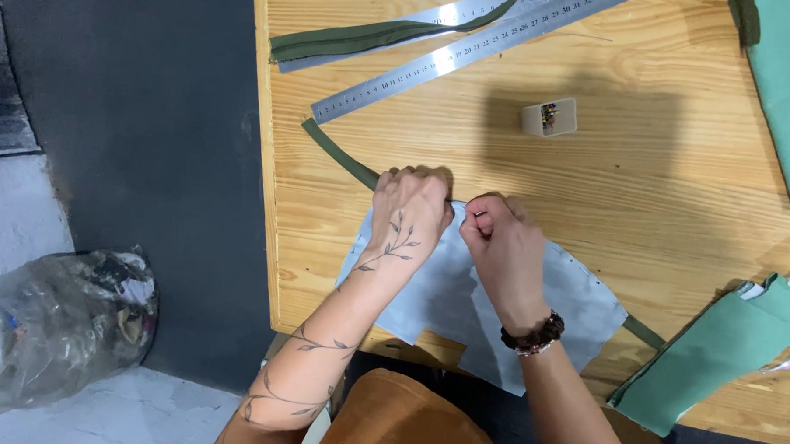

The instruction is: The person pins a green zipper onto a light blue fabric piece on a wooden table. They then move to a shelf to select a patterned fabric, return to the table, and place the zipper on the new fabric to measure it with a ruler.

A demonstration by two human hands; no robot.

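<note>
Hands, two: left hand (pixel 410 212), fingers curled down and pressing on the upper edge of the cloth (pixel 441 289); right hand (pixel 499 243), fingertips pressed together, pinching at that same edge just beside the left; what sits between the fingertips is too small to tell; one beaded bracelet (pixel 532 334) on the right wrist.

Cloth, pale blue-grey, one piece: flat on the table (pixel 660 152) at its near edge, lower part hanging over; both hands on its top edge.

Strips, dark green, two: one strip (pixel 336 152) running under the left hand, along the cloth's top edge, showing again at lower right beyond the cloth; one folded strip (pixel 366 37) lying across the upper ruler.

Rulers, steel, two: upper ruler (pixel 437 15) and lower ruler (pixel 471 45), side by side, slanting across the far part of the table.

Pin box (pixel 549 117), one: small, white, coloured pin heads showing; well apart from the hands.

Fabric, teal green, two pieces: one fabric piece (pixel 789 87) at the top right corner; one panel (pixel 714 356) at lower right, hanging over the table edge.

Bag (pixel 68 320), one: clear plastic, stuffed, on the floor at left.
</note>
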